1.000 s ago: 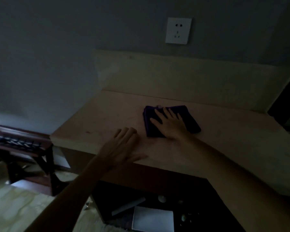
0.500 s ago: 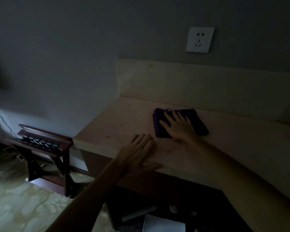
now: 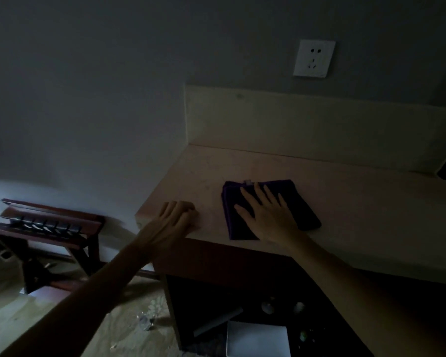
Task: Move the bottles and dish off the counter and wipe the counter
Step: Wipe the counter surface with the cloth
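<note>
- A person's right hand [image 3: 267,215] lies flat, fingers spread and straight, on a folded dark purple cloth [image 3: 269,210] at centre frame, pressing it onto the pale counter [image 3: 358,215]; the open palm loads the whole pad evenly, as a wiping stroke wants.
- The left hand [image 3: 177,220] rests palm-down at the counter's near-left corner, just left of the cloth and apart from it. It holds nothing; its fingertips look slightly curled over the surface, though the dim light makes that hard to confirm. The placement reads as a brace to steady the body while the other arm works.
- No bottles or dish appear on the visible counter top, which suggests the clearing is done and the wiping is the step in hand.
- The cloth sits toward the front of the counter, well short of the low backsplash [image 3: 307,124] that runs across the middle right of the frame; the back strip and the right-hand stretch probably remain to be covered.
- A white wall socket [image 3: 314,58] hangs above the backsplash at upper right, clear of the work.
- Below the counter edge, at lower centre, an open dark cabinet [image 3: 242,292] holds a white sheet or box and a few small pale items too dark to identify.
- A dark wooden rack [image 3: 49,220] stands on the floor at middle left.
</note>
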